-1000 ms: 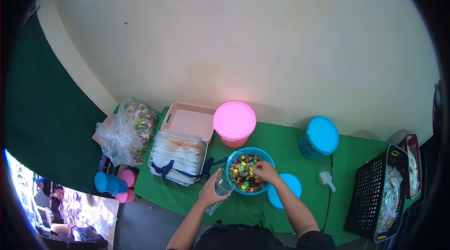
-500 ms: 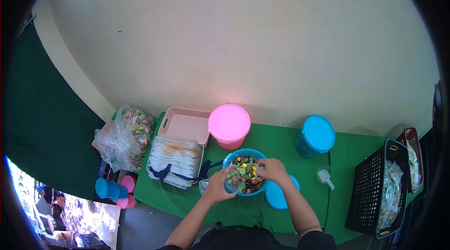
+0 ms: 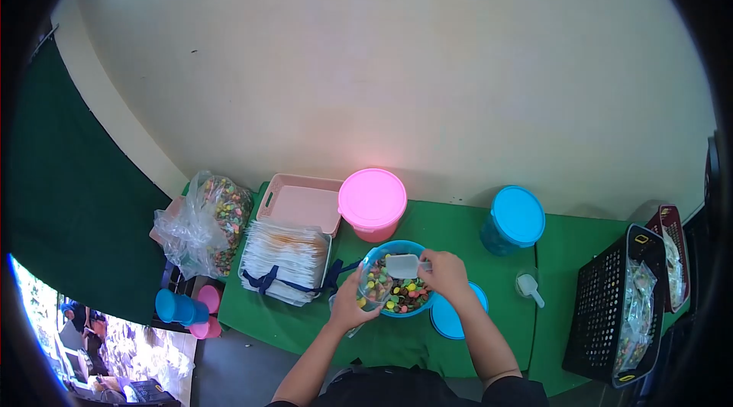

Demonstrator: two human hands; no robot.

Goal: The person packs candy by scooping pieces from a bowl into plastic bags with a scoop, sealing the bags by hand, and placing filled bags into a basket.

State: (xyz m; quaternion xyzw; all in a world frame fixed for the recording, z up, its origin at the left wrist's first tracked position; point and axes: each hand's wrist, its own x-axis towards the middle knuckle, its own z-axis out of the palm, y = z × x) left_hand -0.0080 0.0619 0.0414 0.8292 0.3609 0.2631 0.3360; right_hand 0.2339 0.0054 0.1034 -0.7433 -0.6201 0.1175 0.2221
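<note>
A blue tub [image 3: 416,314] of colourful candies [image 3: 408,300] stands on the table between my hands. My left hand [image 3: 353,308] is closed around a clear plastic container [image 3: 366,279] at the tub's left rim, with candies showing through or inside it. My right hand [image 3: 445,276] grips a white scoop [image 3: 402,266] by its handle, over the candies and close to the container. The scoop's pale face is turned up toward me. A blue lid [image 3: 449,319] lies under my right forearm.
A pink lidded tub [image 3: 372,201] and a stack of white packets [image 3: 282,258] are behind and left. Further left sits a bag of candies [image 3: 229,212]. On the right are a blue-lidded tub [image 3: 515,220], another scoop [image 3: 530,287] and a black basket [image 3: 599,315].
My right hand has turned the scoop, so its white face now shows. The clear container in my left hand has shifted left from over the middle of the tub.
</note>
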